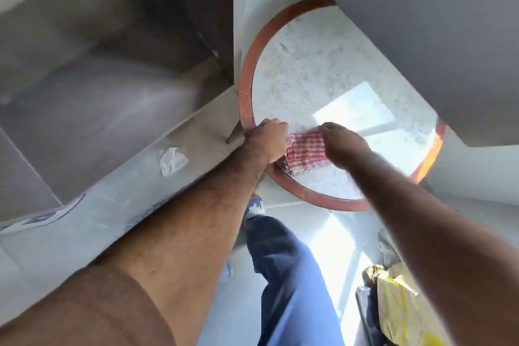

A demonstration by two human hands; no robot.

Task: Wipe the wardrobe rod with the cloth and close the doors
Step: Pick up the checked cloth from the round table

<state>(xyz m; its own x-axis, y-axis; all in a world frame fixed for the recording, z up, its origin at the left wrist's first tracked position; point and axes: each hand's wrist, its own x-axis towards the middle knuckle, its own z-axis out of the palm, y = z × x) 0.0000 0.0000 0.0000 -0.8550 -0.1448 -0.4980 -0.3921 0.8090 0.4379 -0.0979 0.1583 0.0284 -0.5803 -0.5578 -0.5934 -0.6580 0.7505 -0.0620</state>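
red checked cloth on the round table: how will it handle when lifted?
The cloth looks folded and rumpled, so probably floppy: it should sag and unfold. Likely light, being thin fabric. It lies between the left hand and right hand on the smooth table, so it may slide.

Cloth [307, 153]: woven fabric, red-and-white check, soft and matt, folded. Round table [247, 87]: rim of reddish-brown wood, smooth with a low sheen; top pale, marble-like stone, mottled, polished enough to carry a bright window reflection at 3 o'clock. Wardrobe interior [92, 70]: grey-brown board, flat and matt. Wardrobe door [421, 36]: plain grey panel, smooth, matt. Crumpled white scrap [172, 161] at 9 o'clock of the cloth: paper or plastic film, creased. Trousers [286, 275]: blue cloth, matt. Sack [398, 309] at 5 o'clock: tan, wrinkled, yellow print.
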